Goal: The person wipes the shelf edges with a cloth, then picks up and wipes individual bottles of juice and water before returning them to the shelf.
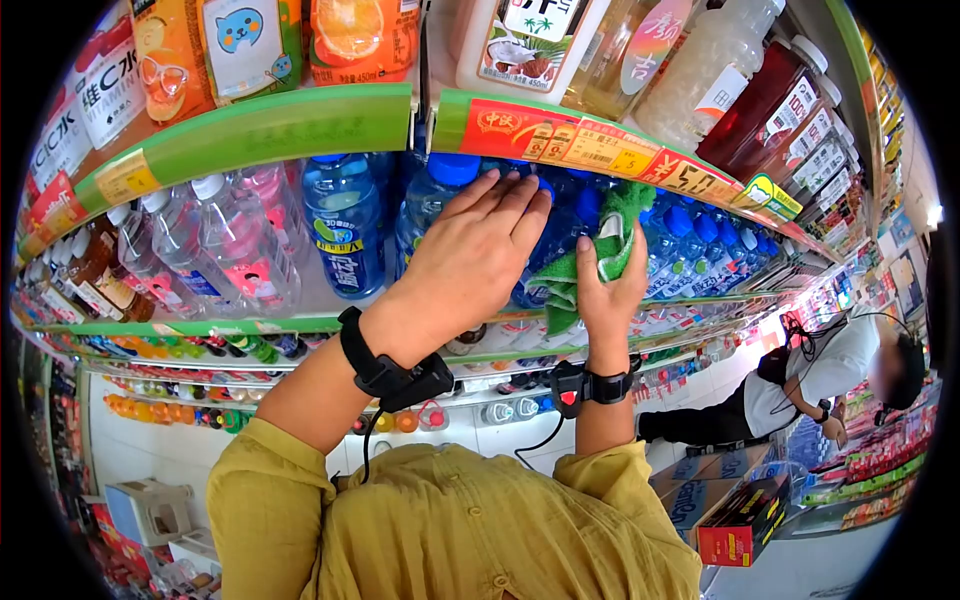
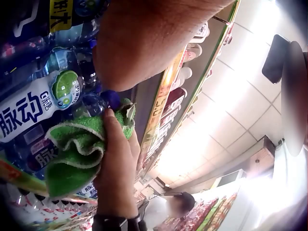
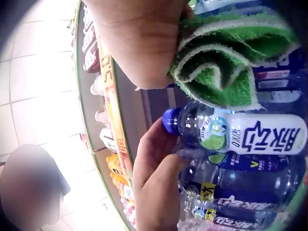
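Note:
In the head view the left hand (image 1: 470,260) reaches over blue-capped bottles (image 1: 342,225) on the shelf, fingers extended. The right wrist view shows that hand (image 3: 159,180) with fingertips against the blue cap (image 3: 170,120) of a bottle with a lime label (image 3: 269,134); its thumb lies beside the neck. The right hand (image 1: 612,295) grips a green cloth (image 1: 562,285) among the bottles, right of the left hand. The left wrist view shows the cloth (image 2: 74,156) bunched in the right hand (image 2: 118,168), thumb near a blue cap (image 2: 111,99). The right hand's other fingers are partly hidden.
A green shelf edge (image 1: 280,125) with price tags (image 1: 600,150) runs just above the hands, with juice bottles (image 1: 360,40) over it. Clear pink-labelled bottles (image 1: 240,245) stand to the left. Another person (image 1: 840,365) and cartons (image 1: 735,525) are at the right.

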`<state>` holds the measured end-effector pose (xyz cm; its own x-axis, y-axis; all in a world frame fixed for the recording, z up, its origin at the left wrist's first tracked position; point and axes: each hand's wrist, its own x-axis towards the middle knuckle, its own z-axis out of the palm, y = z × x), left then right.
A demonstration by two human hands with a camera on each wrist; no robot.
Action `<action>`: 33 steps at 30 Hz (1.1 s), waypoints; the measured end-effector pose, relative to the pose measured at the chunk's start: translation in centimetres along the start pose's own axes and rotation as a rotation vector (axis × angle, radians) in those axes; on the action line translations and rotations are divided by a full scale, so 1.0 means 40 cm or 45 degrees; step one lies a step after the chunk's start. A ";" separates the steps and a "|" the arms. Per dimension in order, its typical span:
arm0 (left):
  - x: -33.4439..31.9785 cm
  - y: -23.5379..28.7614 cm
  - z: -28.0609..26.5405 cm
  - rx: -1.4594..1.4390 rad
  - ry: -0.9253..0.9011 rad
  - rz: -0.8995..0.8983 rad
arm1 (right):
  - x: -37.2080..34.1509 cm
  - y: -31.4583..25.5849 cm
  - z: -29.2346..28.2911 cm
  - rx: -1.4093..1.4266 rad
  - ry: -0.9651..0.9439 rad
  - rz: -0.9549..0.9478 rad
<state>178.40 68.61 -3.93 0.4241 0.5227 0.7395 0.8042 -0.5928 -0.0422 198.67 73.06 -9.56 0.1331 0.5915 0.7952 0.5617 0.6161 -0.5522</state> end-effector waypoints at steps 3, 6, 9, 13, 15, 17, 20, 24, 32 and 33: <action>0.000 0.001 0.001 0.013 -0.003 0.004 | -0.040 0.018 0.013 -0.041 0.066 -0.025; 0.002 0.004 -0.001 0.019 -0.010 0.002 | -0.084 0.030 0.026 -0.050 0.079 -0.029; 0.002 0.005 -0.001 0.021 -0.010 -0.002 | -0.142 0.046 0.039 -0.083 0.052 -0.076; 0.004 0.009 -0.001 0.034 -0.010 -0.005 | -0.223 0.071 0.057 -0.273 0.021 -0.194; 0.005 0.010 -0.002 0.048 -0.011 -0.006 | -0.262 0.089 0.066 -0.261 -0.011 -0.171; 0.003 0.009 0.000 0.036 -0.010 -0.007 | -0.289 0.098 0.052 -0.216 -0.089 -0.117; 0.001 0.006 0.000 0.027 0.000 0.000 | -0.298 0.107 0.013 -0.192 -0.136 -0.082; -0.001 0.005 0.000 0.014 0.015 0.007 | -0.206 0.053 -0.048 0.012 0.164 0.011; 0.005 0.012 -0.013 -0.006 -0.027 -0.023 | 0.050 -0.078 -0.032 -0.192 0.107 -0.310; 0.003 0.011 -0.012 -0.004 -0.033 -0.022 | 0.064 -0.089 -0.021 -0.145 0.069 -0.234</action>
<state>178.62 68.11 -3.52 0.4206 0.5487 0.7225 0.8103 -0.5853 -0.0272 197.68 71.95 -5.35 0.0616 0.4439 0.8939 0.6685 0.6467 -0.3672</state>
